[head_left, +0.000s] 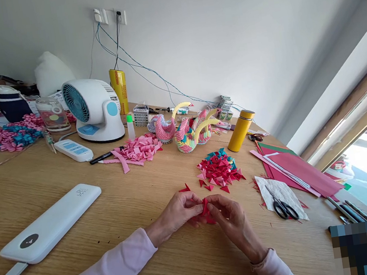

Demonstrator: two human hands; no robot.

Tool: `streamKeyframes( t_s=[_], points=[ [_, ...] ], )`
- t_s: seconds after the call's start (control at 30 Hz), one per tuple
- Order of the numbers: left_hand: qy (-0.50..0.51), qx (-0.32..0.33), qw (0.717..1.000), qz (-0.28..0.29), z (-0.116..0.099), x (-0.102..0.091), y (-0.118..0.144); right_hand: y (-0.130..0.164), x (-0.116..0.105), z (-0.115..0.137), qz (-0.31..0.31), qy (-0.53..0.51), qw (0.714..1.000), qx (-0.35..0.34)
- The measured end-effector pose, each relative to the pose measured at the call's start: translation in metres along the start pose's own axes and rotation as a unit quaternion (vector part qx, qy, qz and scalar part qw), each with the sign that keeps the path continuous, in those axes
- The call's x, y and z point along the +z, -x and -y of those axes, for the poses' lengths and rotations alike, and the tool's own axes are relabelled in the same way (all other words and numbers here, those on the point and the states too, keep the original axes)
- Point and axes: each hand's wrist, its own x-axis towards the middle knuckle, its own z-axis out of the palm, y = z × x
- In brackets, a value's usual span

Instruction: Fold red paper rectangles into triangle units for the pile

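Note:
Between my two hands, low in the middle of the view, is a small piece of red paper (206, 211), pinched and partly covered by fingers. My left hand (182, 210) grips its left side with thumb and forefinger. On the other side my right hand (228, 213) pinches the same paper. Just beyond my fingers lies a heap of folded paper triangles (218, 169), mostly red and pink with some teal at the back. A few red triangles (185, 187) lie loose by my left fingertips.
Black scissors (284, 207) rest on a white tissue (266, 189) to the right, near coloured paper sheets (305, 168). Folded paper swans (186, 137), a yellow bottle (241, 130) and pink paper strips (140, 149) stand or lie behind. Left are a fan (98, 111) and a power bank (52, 222).

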Motion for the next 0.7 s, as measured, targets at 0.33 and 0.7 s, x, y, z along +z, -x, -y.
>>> streamKeyframes(
  t_s=[0.33,0.7],
  points=[
    [-0.091,0.084,0.991,-0.042,0.0082,0.0054,-0.0019,-0.0014,0.0026,-0.0069,-0.042,0.048,0.998,-0.023],
    [-0.258,0.14,0.95,-0.108,0.0052,0.0066,0.0006,0.0005,0.0062,-0.0004,-0.021,0.098,0.993,-0.057]
  ],
)
